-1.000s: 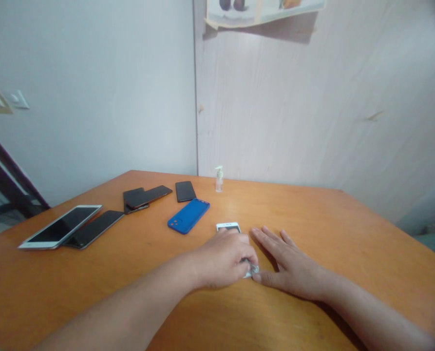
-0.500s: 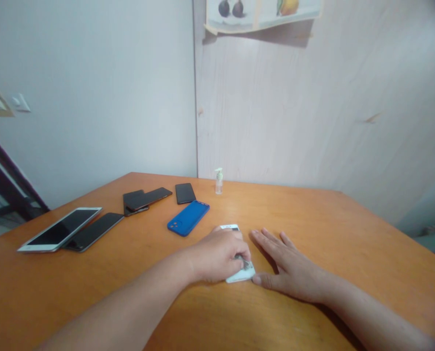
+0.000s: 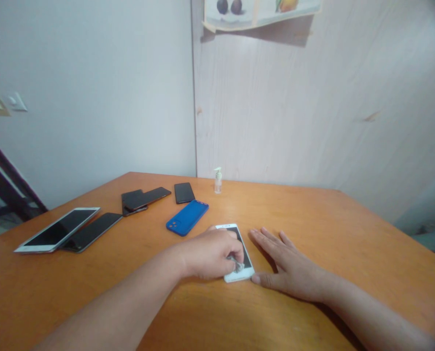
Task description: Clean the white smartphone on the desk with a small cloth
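Observation:
A white smartphone (image 3: pixel 248 270) lies screen up on the wooden table, its left side partly covered by my left hand (image 3: pixel 217 251). The fingers of that hand are closed around a small crumpled wipe (image 3: pixel 239 266), pressed against the lower part of the screen. My right hand (image 3: pixel 290 265) rests flat on the table to the right of the phone with its fingers spread. Its thumb tip touches or nearly touches the phone's lower right corner; nothing is held in it.
A blue phone case (image 3: pixel 188 218) lies beyond my left hand. Farther back stand a small clear pump bottle (image 3: pixel 217 183) and a black phone (image 3: pixel 184 193). Two dark phones overlap (image 3: pixel 149 198) at left, near a white tablet-like device (image 3: pixel 62 229) and another black phone (image 3: pixel 93 233).
My left hand has slid slightly left across the phone with the wipe, uncovering more of the dark screen. The right hand stays in place. The view has shifted a little.

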Action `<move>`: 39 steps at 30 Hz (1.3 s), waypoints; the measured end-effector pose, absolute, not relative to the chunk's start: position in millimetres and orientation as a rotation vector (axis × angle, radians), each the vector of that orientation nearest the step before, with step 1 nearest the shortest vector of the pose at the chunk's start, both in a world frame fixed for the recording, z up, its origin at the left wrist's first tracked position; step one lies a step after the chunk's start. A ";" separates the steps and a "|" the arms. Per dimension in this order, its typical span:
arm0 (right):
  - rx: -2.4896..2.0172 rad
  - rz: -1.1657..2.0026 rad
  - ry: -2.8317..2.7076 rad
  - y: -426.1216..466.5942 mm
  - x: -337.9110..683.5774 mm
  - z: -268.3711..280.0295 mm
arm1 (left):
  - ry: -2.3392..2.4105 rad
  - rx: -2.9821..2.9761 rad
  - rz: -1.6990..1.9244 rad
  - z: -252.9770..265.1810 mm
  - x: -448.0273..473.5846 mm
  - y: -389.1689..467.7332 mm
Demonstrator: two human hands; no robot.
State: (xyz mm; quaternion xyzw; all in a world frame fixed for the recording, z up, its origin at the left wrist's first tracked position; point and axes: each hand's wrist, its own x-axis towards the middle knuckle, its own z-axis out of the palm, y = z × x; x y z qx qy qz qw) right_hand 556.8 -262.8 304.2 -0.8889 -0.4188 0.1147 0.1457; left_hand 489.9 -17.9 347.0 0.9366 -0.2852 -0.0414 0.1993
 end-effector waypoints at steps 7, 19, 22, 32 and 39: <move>-2.569 0.352 -1.209 -262.3 555.5 306.5 | -0.659 2.683 0.019 343.0 494.1 -11.5; -2.540 0.324 -1.224 -265.0 557.8 303.0 | -0.575 2.695 0.064 339.7 496.2 -12.6; -2.536 0.329 -1.229 -265.3 558.2 302.4 | -0.516 2.738 0.122 339.3 496.2 -14.3; -2.536 0.329 -1.223 -264.8 557.3 303.5 | -0.434 2.752 0.184 330.5 501.1 -11.7; -2.528 0.323 -1.216 -263.7 556.3 303.6 | -0.672 2.638 0.065 333.1 491.2 -19.7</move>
